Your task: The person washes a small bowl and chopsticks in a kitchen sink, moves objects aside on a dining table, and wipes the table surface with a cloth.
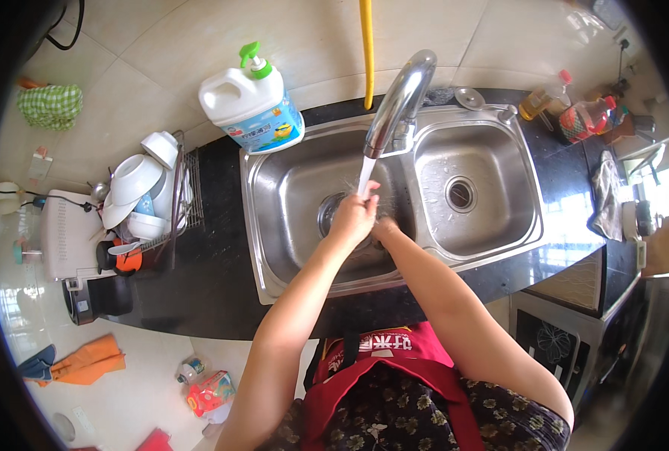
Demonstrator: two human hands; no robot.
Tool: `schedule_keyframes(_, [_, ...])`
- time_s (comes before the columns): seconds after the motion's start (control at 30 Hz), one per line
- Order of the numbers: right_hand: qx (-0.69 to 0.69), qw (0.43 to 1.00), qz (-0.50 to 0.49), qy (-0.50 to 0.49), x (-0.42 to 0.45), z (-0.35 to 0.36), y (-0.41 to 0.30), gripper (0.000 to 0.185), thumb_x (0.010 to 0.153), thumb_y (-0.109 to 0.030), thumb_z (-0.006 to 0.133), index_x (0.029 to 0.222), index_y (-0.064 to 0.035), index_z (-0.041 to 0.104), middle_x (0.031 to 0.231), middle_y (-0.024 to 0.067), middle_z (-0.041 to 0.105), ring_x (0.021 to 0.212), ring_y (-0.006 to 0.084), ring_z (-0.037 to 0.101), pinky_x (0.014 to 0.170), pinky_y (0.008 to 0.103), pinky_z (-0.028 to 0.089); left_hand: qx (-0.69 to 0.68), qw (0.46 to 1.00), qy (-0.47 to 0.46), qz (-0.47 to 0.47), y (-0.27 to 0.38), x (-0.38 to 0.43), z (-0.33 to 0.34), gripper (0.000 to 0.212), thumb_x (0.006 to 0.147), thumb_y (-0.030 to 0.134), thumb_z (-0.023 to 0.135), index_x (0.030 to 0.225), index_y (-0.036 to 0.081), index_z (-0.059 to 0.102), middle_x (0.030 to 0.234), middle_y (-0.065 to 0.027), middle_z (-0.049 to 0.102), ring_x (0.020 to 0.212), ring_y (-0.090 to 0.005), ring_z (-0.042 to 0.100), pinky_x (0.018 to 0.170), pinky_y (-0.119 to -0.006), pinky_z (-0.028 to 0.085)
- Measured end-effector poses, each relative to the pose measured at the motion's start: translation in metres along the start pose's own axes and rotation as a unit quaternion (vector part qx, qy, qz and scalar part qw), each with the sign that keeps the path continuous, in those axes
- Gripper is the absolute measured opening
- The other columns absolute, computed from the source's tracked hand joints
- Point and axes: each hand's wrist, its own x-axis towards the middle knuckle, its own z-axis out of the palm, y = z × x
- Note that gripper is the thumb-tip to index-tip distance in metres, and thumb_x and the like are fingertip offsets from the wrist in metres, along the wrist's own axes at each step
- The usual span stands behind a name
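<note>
Water runs from the curved chrome faucet [405, 96] into the larger left basin of a stainless steel double sink [289, 169]. My left hand [357, 214] is under the stream, its fingers partly curled; water splashes around it. Just right of it and lower in the same basin is my right hand [385, 228], its fingers mostly hidden from view. Whether either hand holds something cannot be made out. Behind my left hand a round drain fitting [327, 211] is partly covered. The smaller right basin has its own drain [460, 194] and wet drops on its floor.
A large white detergent jug [249, 107] with a green pump stands at the sink's back left corner. White bowls [134, 180] fill a wire dish rack on the left. Bottles [585, 119] and a grey cloth [608, 197] lie at the right. A yellow hose [368, 56] runs down the wall.
</note>
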Motion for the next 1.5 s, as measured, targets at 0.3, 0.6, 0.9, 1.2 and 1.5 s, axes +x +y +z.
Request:
schedule_keyframes(0.3, [0.291, 0.937, 0.189, -0.044, -0.011, -0.022, -0.019, 0.030, 0.074, -0.019, 0.055, 0.094, 0.0039, 0.059, 0.085, 0.0127, 0.062, 0.079, 0.0240, 0.059, 0.070, 0.0330, 0.046, -0.264, 0.956, 0.072, -0.108, -0.044, 0.011, -0.029, 0.024, 0.088, 0.024, 0.049, 0.105, 0.007, 0.052, 0.069, 0.0036, 0.045, 0.057, -0.0061, 0.041, 0.052, -0.020, 0.037])
schedule_keyframes(0.6, [0.379, 0.878, 0.103, 0.273, -0.110, -0.098, -0.063, 0.024, 0.070, -0.018, 0.050, 0.069, 0.0047, 0.058, 0.065, 0.0246, 0.056, 0.068, 0.0392, 0.057, 0.065, 0.0410, 0.046, -0.407, 0.817, 0.358, -0.196, -0.039, -0.005, -0.123, 0.017, 0.085, 0.020, 0.056, 0.093, 0.006, 0.051, 0.066, 0.0021, 0.041, 0.047, -0.0058, 0.035, 0.043, -0.021, 0.031])
schedule_keyframes(0.9, [0.377, 0.880, 0.019, 0.290, -0.144, -0.143, -0.066, 0.020, 0.068, -0.014, 0.049, 0.068, 0.0049, 0.056, 0.062, 0.0257, 0.052, 0.060, 0.0411, 0.052, 0.059, 0.0414, 0.042, -0.091, 0.919, 0.299, -0.242, -0.083, -0.037, -0.083, 0.032, 0.082, 0.037, 0.058, 0.075, 0.007, 0.051, 0.062, 0.0014, 0.047, 0.051, -0.0067, 0.043, 0.046, -0.024, 0.033])
schedule_keyframes(1.2, [0.479, 0.859, 0.025, 0.179, -0.152, -0.172, -0.053, 0.021, 0.071, -0.017, 0.058, 0.066, 0.0028, 0.055, 0.052, 0.0034, 0.050, 0.046, 0.0122, 0.046, 0.047, 0.0281, 0.039, -0.138, 0.905, 0.044, -0.400, -0.075, -0.024, -0.053, 0.024, 0.077, 0.021, 0.059, 0.088, 0.000, 0.061, 0.074, -0.0055, 0.060, 0.068, -0.0136, 0.056, 0.060, -0.028, 0.044])
schedule_keyframes(1.5, [0.163, 0.978, 0.036, 0.124, -0.165, -0.241, -0.007, 0.021, 0.069, -0.019, 0.053, 0.066, -0.0006, 0.062, 0.056, 0.0117, 0.058, 0.053, 0.0222, 0.059, 0.056, 0.0345, 0.048, 0.014, 0.979, -0.039, -0.198, -0.043, 0.009, -0.041, 0.030, 0.078, 0.013, 0.051, 0.108, 0.010, 0.054, 0.087, -0.0180, 0.061, 0.082, -0.0330, 0.058, 0.071, -0.037, 0.045])
